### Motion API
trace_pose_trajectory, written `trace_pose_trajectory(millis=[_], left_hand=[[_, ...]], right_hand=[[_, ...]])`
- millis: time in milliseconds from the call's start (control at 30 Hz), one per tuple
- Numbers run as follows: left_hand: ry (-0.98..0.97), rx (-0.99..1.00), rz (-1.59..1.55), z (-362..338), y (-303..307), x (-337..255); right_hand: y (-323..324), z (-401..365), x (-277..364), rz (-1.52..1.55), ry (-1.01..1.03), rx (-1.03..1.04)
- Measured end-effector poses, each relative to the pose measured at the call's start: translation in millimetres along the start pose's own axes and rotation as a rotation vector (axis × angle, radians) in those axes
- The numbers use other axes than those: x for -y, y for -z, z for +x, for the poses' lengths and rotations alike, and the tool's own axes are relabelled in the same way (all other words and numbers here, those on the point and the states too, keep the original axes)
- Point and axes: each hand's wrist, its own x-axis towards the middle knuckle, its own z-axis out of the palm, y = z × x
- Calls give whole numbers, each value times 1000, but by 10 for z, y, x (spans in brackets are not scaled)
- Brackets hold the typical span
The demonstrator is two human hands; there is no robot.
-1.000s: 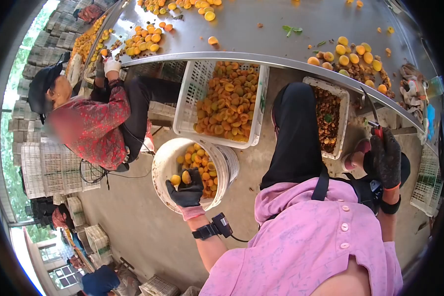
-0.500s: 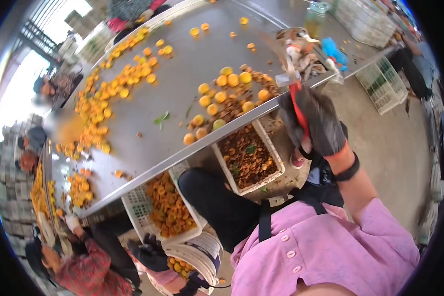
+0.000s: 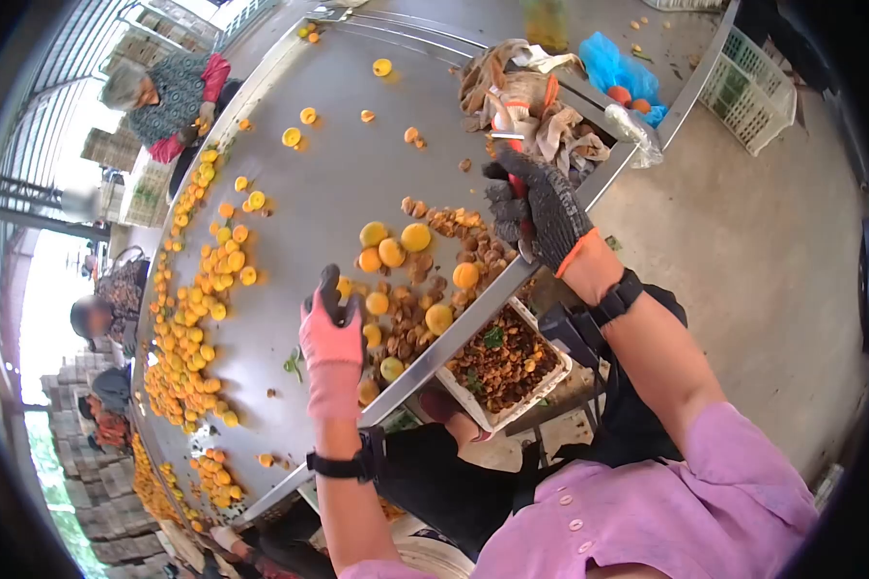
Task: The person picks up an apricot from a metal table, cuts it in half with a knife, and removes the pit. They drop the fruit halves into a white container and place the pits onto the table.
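Observation:
My left hand (image 3: 332, 328), in a pink glove with dark fingers, reaches over the metal table. Its thumb and forefinger are apart, right beside a yellow-orange apricot (image 3: 346, 288) at the edge of a group of whole apricots (image 3: 391, 253). Brown pits (image 3: 410, 314) lie heaped among the fruit. My right hand (image 3: 541, 207), in a dark grey glove, is closed around a red-handled tool (image 3: 515, 179) above the table's near edge. A short metal piece shows at the tool's top; its lower part is hidden by my fingers.
A white crate (image 3: 500, 415) of pits and scraps stands below the edge. Cloths (image 3: 541, 106) and a blue bag (image 3: 613, 72) lie at the back right. Many apricot halves (image 3: 188, 338) cover the table's left side. A person (image 3: 169, 101) works across the table; others sit along the left.
My left hand has come up from beside the crate and bucket to the apricots on the table. My right hand, still holding the red-handled tool, has shifted left in view as the camera turned.

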Motion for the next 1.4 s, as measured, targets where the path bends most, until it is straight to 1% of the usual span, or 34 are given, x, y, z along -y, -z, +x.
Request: trace_pose_trajectory(millis=[33, 67, 100, 167, 233, 300, 367, 400, 433, 467, 500, 533, 567, 600, 633, 700, 733, 767, 800, 833, 867, 900, 933, 967, 1033, 1100, 1133, 1167, 1200, 1233, 1267, 1300, 1367, 1400], left_hand=[[-35, 36, 404, 149, -121, -138], [-73, 70, 806, 267, -247, -236], [-77, 76, 815, 362, -380, -289], [-8, 226, 1261, 500, -608, -336], [-5, 231, 1235, 590, -703, -227], [-18, 204, 1110, 692, -718, -179], [-25, 188, 1106, 737, -714, -88], [-55, 166, 1084, 743, -694, -51], [-38, 153, 1002, 718, -686, -50], [-360, -13, 872, 898, -770, 70], [-153, 29, 785, 589, -555, -27], [-355, -69, 521, 511, -462, 117], [-345, -42, 59, 432, -420, 301], [-225, 2, -227, 271, -359, 37], [-90, 48, -506, -48, -226, -246], [9, 42, -834, -501, -156, -760], [49, 15, -1121, -598, -137, -844], [43, 13, -1127, -682, -128, -886], [-228, -125, -552, -762, -116, -893], [-463, -250, 40, -820, -70, -861], [-629, -413, 571, -765, -27, -665], [-606, -421, 567, -590, -89, -341], [-587, -347, 79, -385, -201, 61], [-537, -277, -402, -392, -210, 366], [102, -149, -1149, -541, -109, -211], [175, -111, -1149, -464, -56, -244], [-110, -328, -784, -454, -158, -151], [-383, -497, -392, -425, -286, -69], [-334, -502, -392, -426, -219, -94], [-42, -327, -829, -464, -74, -196], [250, -142, -1257, -466, -2, -206], [274, -152, -1258, -455, 1, -112], [-45, -37, -827, -410, -24, 95], [-388, -142, -297, -347, -54, 174]], right_hand=[[-64, -18, 92, -18, -25, 25], [-181, -81, 186, -133, 42, -18], [-182, -98, 265, -123, 42, -23], [-144, -104, 371, -232, 132, 8], [-94, -113, 429, -159, 124, -28], [-63, -142, 520, -157, 35, -91], [-49, -147, 488, -153, 21, -61], [-58, -167, 508, -177, 32, -54], [11, -127, 445, -267, 128, -26], [57, -81, 646, -213, 131, 18], [21, -96, 577, -224, 134, -3], [-22, -130, 419, -230, 125, -28], [-13, -144, 429, -364, 136, -19], [-19, -164, 422, -496, 129, -11], [-51, -205, 395, -502, 158, -14], [-132, -284, 256, -502, 131, 120], [-148, -301, 109, -507, 137, 126], [-143, -299, -51, -699, 404, 201], [-160, -318, -153, -887, 674, 276], [-190, -357, -223, -892, 672, 284], [-232, -419, -287, -1009, 601, 315], [-277, -487, -358, -1128, 521, 351], [-343, -585, -360, -1111, 653, 389], [-362, -586, -414, -1120, 612, 419], [-360, -558, -623, -1349, 592, 391], [-346, -540, -794, -1260, 647, 474], [-360, -556, -883, -1261, 581, 503], [-392, -577, -908, -1190, 559, 505], [-415, -592, -936, -1121, 539, 496], [-420, -594, -989, -1129, 494, 500], [-420, -567, -1025, -1131, 559, 548], [-453, -551, -1037, -1126, 629, 595], [-629, -566, -1006, -1183, 549, 600], [-675, -561, -1032, -1210, 472, 577]])
